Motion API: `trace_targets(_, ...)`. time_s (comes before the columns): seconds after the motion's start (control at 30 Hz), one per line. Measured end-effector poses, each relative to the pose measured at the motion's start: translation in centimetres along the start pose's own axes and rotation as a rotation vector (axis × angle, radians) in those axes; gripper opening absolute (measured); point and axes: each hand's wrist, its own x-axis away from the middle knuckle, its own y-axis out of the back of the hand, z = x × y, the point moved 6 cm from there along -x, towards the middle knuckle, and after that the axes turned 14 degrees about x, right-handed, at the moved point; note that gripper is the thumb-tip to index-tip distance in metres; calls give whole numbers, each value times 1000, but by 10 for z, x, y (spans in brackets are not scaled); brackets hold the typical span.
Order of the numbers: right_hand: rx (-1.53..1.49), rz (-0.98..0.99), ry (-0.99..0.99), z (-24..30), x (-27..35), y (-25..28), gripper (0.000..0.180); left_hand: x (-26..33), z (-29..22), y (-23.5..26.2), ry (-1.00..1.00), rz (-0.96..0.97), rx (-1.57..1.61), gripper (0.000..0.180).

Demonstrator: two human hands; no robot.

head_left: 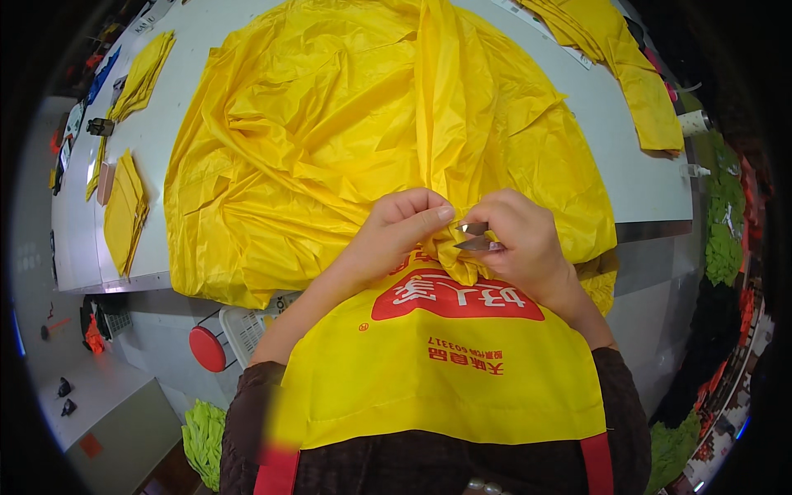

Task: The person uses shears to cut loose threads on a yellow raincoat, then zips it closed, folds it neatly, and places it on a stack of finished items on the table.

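Observation:
A large sheet of thin, crinkled yellow fabric (pixel 322 124) is spread over the white table and hangs over its front edge against me. My left hand (pixel 404 221) is closed in a pinch on a bit of this fabric, thumb against forefinger, at the middle near my apron. In my right hand (pixel 525 243) I grip a pair of thread snips (pixel 474 243). Their two pointed metal blades stand apart and point left, beside a bunched fold of the fabric. The fingertips of both hands are close together. I wear a yellow apron (pixel 429 396) with red straps and red print.
Folded yellow pieces (pixel 125 216) lie along the table's (pixel 161 186) left side, and more yellow cloth (pixel 652 99) lies at the right. A red round stool top (pixel 207 349) and a white plastic basket (pixel 243 332) stand below at left. Green cloth (pixel 724 239) is heaped on the far right.

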Motion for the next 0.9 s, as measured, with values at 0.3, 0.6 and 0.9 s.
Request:
trace_targets(0.3, -771, 333, -496, -15, 16, -5, 16, -2, 3, 6, 50, 24, -59, 11)
trace_targets(0.6, -98, 265, -153, -32, 16, 10, 24, -3, 11, 7, 123, 18, 145, 11)
trace_targets(0.9, -11, 219, -20, -32, 14, 9, 23, -4, 11, 6, 114, 21, 137, 11)
